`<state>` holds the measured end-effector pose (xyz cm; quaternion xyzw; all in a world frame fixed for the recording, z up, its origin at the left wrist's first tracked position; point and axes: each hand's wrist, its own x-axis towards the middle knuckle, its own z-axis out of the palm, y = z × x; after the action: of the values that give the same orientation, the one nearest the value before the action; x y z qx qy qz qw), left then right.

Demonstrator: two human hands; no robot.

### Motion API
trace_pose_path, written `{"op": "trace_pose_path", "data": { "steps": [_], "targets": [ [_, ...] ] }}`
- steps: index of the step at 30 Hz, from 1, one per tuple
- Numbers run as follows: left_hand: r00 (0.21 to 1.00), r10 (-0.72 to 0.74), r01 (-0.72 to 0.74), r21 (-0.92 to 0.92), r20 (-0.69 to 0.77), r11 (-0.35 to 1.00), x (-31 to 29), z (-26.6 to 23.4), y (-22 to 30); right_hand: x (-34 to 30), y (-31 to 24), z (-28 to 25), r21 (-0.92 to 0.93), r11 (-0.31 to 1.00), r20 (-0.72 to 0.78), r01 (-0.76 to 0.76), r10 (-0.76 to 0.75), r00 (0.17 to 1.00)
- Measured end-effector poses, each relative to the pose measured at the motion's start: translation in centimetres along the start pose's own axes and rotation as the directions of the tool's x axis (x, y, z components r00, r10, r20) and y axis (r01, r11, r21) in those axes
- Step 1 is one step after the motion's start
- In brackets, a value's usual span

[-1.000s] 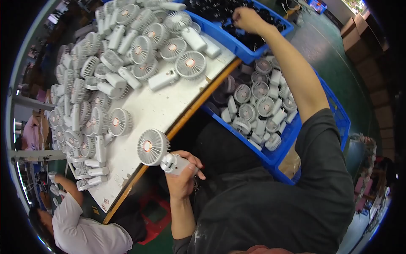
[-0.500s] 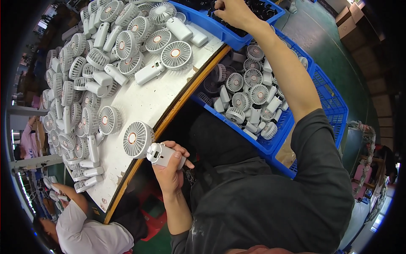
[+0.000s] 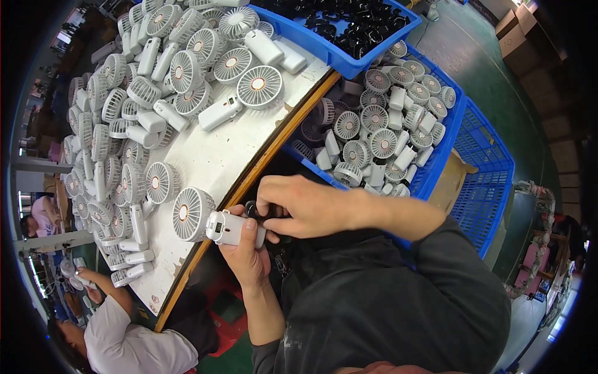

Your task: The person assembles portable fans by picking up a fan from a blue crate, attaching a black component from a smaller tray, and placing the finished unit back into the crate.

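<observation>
A white handheld fan (image 3: pixel 193 214) is gripped by its handle in my left hand (image 3: pixel 251 262), with its round grille tilted toward the table edge. A small dark display shows on the handle near the grille. My right hand (image 3: pixel 306 207) is closed on a small black part (image 3: pixel 251 210), held against or just beside the handle; its exact shape is mostly hidden by my fingers. Another white fan (image 3: pixel 260 87) lies on the table just beyond, apart from both hands.
A large heap of white fans (image 3: pixel 143 93) covers the left of the white table (image 3: pixel 205 149). At the far edge stands a blue bin (image 3: pixel 299 34) of black parts. Right of the table, a blue crate (image 3: pixel 445 159) holds more fans. A co-worker (image 3: pixel 128 336) sits at lower left.
My right hand has come back from the bin of black parts to the held fan, now with a black part. The held fan has shifted slightly left and down.
</observation>
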<state>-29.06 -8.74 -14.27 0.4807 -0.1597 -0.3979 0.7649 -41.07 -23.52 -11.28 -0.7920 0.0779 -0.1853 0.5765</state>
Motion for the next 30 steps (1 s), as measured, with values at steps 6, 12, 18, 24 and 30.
{"op": "trace_pose_path", "data": {
  "steps": [6,12,18,24,30],
  "targets": [
    [0.999,-0.045,0.046,0.028,-0.023,0.999,-1.2,-0.1,0.3,-1.0,1.0,2.2,-0.289,0.938,-0.185,0.191,-0.251,0.95],
    [0.874,-0.276,0.308,-0.017,0.4,0.951,-1.7,-0.5,0.2,1.5,-1.0,0.4,-0.356,0.838,-0.002,0.412,-0.442,0.897],
    [0.896,-0.212,0.274,-0.111,0.391,0.955,-1.8,-1.7,-0.6,2.1,-1.2,1.2,-0.49,0.781,0.102,0.388,-0.39,0.915],
    [0.927,-0.287,0.337,-0.196,0.242,0.921,-1.6,0.3,0.2,0.7,-2.3,2.5,-0.57,0.782,0.096,0.252,-0.242,0.966],
    [0.978,-0.182,0.18,0.023,0.102,0.983,-2.6,0.9,-1.2,-1.9,-1.5,4.4,-0.541,0.826,-0.047,0.162,-0.222,0.974]
  ]
}}
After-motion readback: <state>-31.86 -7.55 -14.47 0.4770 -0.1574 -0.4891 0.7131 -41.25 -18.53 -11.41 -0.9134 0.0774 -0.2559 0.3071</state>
